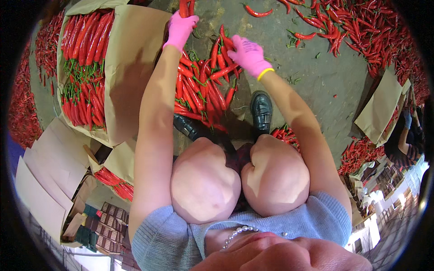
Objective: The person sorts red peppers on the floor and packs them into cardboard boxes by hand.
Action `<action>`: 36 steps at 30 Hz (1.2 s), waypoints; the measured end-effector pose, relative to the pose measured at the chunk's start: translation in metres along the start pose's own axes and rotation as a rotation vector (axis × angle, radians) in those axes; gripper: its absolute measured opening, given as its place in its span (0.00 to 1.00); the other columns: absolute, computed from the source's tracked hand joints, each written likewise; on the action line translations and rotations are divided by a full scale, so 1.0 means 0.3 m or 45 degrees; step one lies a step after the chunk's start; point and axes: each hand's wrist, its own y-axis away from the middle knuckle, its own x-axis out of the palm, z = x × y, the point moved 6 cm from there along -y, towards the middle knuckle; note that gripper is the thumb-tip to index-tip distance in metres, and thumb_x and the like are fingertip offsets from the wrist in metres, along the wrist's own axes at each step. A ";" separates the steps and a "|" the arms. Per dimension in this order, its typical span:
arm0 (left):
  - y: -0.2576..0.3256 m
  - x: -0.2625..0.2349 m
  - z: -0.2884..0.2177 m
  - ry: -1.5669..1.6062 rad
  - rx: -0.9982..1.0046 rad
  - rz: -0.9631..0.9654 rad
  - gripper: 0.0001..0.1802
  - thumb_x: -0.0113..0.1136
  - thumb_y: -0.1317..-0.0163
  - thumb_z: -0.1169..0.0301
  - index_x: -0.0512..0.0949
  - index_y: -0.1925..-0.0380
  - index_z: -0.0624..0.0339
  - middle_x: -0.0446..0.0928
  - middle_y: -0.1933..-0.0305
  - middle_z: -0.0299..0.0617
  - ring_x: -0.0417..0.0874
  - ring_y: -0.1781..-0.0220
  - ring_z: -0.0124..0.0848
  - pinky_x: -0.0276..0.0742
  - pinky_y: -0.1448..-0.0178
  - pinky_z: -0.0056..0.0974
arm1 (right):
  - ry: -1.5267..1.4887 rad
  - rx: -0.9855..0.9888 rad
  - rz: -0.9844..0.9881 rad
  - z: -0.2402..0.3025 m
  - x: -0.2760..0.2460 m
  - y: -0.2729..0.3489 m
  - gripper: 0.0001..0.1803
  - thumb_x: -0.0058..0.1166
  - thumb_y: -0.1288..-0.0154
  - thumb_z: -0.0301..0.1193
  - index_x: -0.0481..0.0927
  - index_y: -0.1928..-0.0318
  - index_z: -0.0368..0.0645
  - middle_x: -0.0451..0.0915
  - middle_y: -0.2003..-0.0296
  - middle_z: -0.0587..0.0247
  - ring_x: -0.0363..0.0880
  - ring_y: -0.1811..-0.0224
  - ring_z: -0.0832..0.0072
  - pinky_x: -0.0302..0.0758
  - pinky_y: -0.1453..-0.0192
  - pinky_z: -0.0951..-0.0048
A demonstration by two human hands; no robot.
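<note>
Chilli sorting on the floor, both hands gloved.

The floor carries a chilli pile before the shoes; a lined box stands left. Left hand fingers close on chillies at the pile's top; right hand fingers curl round a bunch. Risk: loose grips may let pods slide underfoot and get crushed.

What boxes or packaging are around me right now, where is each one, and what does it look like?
Paper-lined box: upper left, brown liner folded open, red chillies with green stems in rows.
Second lined box: lower left, brown paper, chillies showing.
Flat cardboard sheets: far left, pale, stacked.
Small patterned packs: bottom left, dark green and brown.
Brown paper-lined box: right, beside chillies.
No signs or screens visible.
</note>
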 end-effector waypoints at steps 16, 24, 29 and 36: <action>0.474 -0.066 0.030 -0.878 0.230 0.288 0.25 0.65 0.46 0.58 0.79 0.49 0.56 0.81 0.49 0.51 0.82 0.46 0.48 0.76 0.41 0.48 | -0.659 0.168 0.010 -0.190 -0.200 0.006 0.22 0.62 0.51 0.34 0.80 0.53 0.42 0.84 0.65 0.56 0.83 0.60 0.57 0.76 0.55 0.59; 0.498 0.308 0.012 -1.264 0.599 0.385 0.17 0.63 0.41 0.60 0.78 0.53 0.49 0.80 0.56 0.45 0.83 0.49 0.43 0.76 0.50 0.52 | -0.166 -0.174 -0.252 -0.148 -0.203 0.045 0.18 0.60 0.48 0.31 0.81 0.54 0.47 0.82 0.62 0.58 0.82 0.58 0.58 0.75 0.53 0.57; 0.495 0.046 0.103 -0.142 0.044 0.193 0.17 0.62 0.41 0.70 0.81 0.51 0.59 0.83 0.54 0.42 0.85 0.54 0.36 0.79 0.52 0.42 | 0.572 -1.032 -0.043 0.049 -0.123 0.080 0.14 0.56 0.41 0.32 0.81 0.53 0.60 0.77 0.61 0.67 0.79 0.53 0.68 0.73 0.49 0.61; 0.654 -0.138 0.169 1.873 -0.236 0.204 0.26 0.62 0.34 0.64 0.72 0.37 0.53 0.77 0.41 0.48 0.80 0.40 0.46 0.72 0.33 0.57 | 0.726 -1.337 -0.068 0.070 -0.030 0.111 0.06 0.51 0.40 0.35 0.78 0.62 0.58 0.75 0.62 0.67 0.77 0.52 0.69 0.72 0.48 0.59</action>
